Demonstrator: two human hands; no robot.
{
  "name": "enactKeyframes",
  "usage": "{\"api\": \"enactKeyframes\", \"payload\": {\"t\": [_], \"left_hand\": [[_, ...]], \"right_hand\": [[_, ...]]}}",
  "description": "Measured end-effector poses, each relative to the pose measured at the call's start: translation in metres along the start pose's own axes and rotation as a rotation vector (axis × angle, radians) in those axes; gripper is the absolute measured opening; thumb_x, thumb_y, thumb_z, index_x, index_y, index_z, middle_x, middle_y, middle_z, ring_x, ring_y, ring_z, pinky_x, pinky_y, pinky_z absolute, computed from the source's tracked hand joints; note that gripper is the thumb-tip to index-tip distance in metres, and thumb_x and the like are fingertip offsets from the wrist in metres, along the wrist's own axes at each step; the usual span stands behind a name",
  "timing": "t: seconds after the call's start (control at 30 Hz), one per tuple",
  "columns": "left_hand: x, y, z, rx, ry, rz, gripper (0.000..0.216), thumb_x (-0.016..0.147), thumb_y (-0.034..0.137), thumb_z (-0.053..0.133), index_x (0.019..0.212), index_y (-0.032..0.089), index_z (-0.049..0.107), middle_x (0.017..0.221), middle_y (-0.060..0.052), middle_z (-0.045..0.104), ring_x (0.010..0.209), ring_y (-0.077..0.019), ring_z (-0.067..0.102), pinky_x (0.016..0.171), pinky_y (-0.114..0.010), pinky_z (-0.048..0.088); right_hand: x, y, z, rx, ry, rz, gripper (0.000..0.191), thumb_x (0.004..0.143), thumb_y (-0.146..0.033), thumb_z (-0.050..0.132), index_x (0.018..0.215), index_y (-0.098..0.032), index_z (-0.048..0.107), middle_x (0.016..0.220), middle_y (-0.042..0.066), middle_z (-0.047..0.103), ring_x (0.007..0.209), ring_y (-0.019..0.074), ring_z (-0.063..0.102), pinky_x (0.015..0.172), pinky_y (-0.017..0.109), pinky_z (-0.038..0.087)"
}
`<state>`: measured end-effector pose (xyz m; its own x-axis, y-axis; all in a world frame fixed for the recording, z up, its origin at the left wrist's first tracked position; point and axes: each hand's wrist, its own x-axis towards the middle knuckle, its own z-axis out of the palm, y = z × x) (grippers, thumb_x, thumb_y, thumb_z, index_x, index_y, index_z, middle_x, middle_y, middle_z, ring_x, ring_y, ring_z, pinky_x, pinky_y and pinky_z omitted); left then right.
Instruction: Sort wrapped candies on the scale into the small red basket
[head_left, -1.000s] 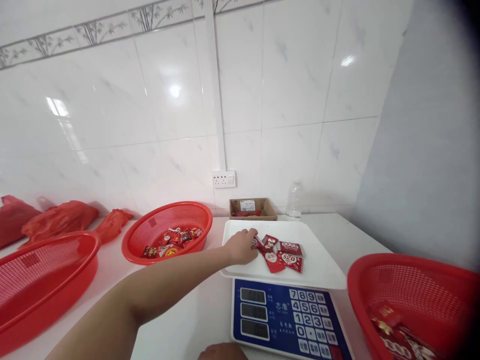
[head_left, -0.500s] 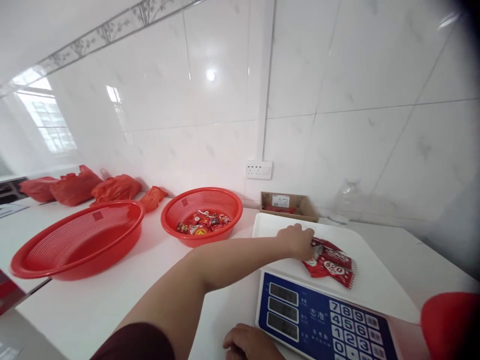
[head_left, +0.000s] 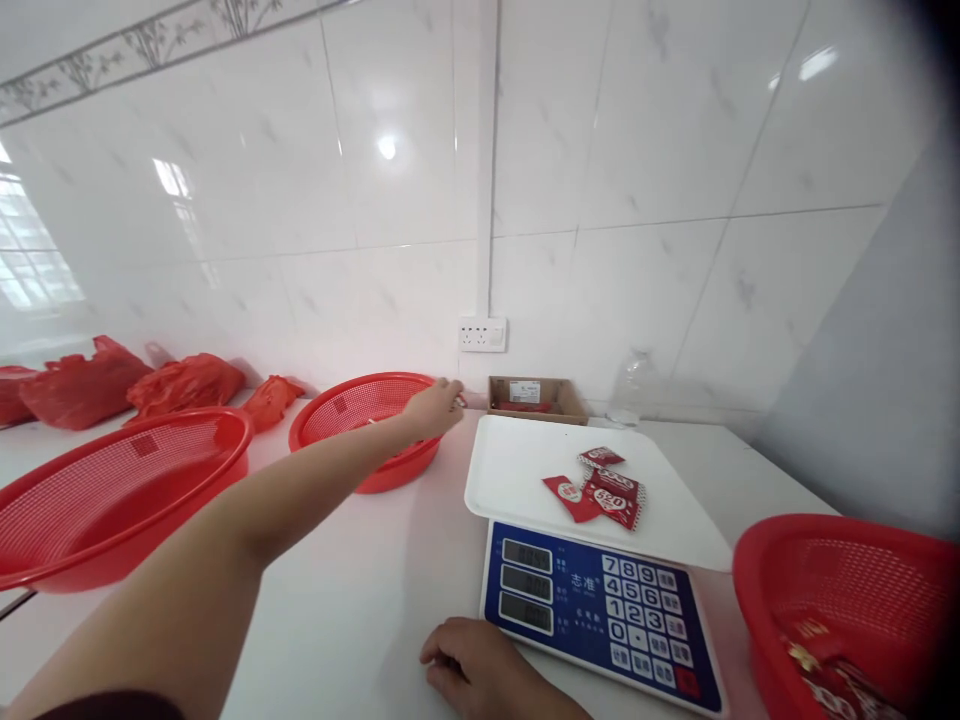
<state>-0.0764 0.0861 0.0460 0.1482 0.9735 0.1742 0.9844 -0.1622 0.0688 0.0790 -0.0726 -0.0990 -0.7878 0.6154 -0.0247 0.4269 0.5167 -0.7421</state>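
My left hand point(head_left: 436, 408) is stretched over the right rim of the middle red basket point(head_left: 360, 480), its fingers closed on a small wrapped candy point(head_left: 460, 401) that barely shows. Part of the candies inside that basket is hidden by the arm. Several red candy packets point(head_left: 611, 497) lie on the white pan point(head_left: 517, 470) of a digital scale. In front of the scale's blue keypad panel point(head_left: 581, 585), my right hand point(head_left: 484, 660) rests on the table with curled fingers, apparently holding nothing.
Another red basket point(head_left: 832, 540) with wrapped candies stands at the right. A large red basket point(head_left: 127, 450) is at the left, with red plastic bags point(head_left: 187, 385) behind it. By the wall are a cardboard box point(head_left: 574, 405) and a clear bottle point(head_left: 630, 385).
My left hand has left the scale pan and moved left to the middle basket, with a candy in its fingers. The view has turned right. My right hand stays near the scale.
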Motion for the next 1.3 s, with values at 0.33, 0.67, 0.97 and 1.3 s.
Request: {"api": "enactKeyframes", "payload": {"t": [0.33,0.67,0.97,1.3], "left_hand": [[-0.023,0.009,0.003,0.019,-0.061,0.283,0.032,0.085,0.023,0.038,0.115,0.018,0.051,0.126,-0.009,0.050,0.119,-0.0232,0.041,0.100,-0.036,0.033],[-0.023,0.121,0.037,0.003,-0.293,0.771,0.037,0.077,0.013,0.046,0.112,0.023,0.053,0.113,-0.004,0.058,0.104,-0.0180,0.055,0.086,-0.027,0.044],[-0.010,0.014,0.000,0.260,-0.098,0.259,0.039,0.082,0.005,0.038,0.115,0.022,0.050,0.117,-0.011,0.054,0.099,-0.0256,0.057,0.073,-0.034,0.047],[-0.002,-0.013,0.008,0.263,-0.072,0.120,0.027,0.089,0.028,0.045,0.112,0.015,0.053,0.114,-0.012,0.056,0.102,-0.0235,0.054,0.084,-0.042,0.046]], "right_hand": [[-0.004,-0.008,-0.005,0.050,0.013,0.066,0.028,0.077,-0.025,0.051,0.097,-0.020,0.070,0.096,0.006,0.070,0.084,0.0177,0.064,0.074,0.022,0.046],[-0.005,-0.003,-0.007,0.034,0.049,0.007,0.029,0.077,-0.024,0.050,0.098,-0.017,0.070,0.094,0.008,0.071,0.082,0.0171,0.065,0.073,0.020,0.046],[0.008,0.005,-0.005,-0.041,-0.058,0.007,0.032,0.073,-0.019,0.055,0.101,-0.017,0.070,0.101,0.008,0.071,0.092,0.0199,0.065,0.080,0.021,0.045],[0.007,0.000,-0.010,-0.022,-0.085,0.049,0.033,0.074,-0.022,0.053,0.102,-0.019,0.070,0.102,0.007,0.071,0.091,0.0191,0.065,0.077,0.019,0.045]]}}
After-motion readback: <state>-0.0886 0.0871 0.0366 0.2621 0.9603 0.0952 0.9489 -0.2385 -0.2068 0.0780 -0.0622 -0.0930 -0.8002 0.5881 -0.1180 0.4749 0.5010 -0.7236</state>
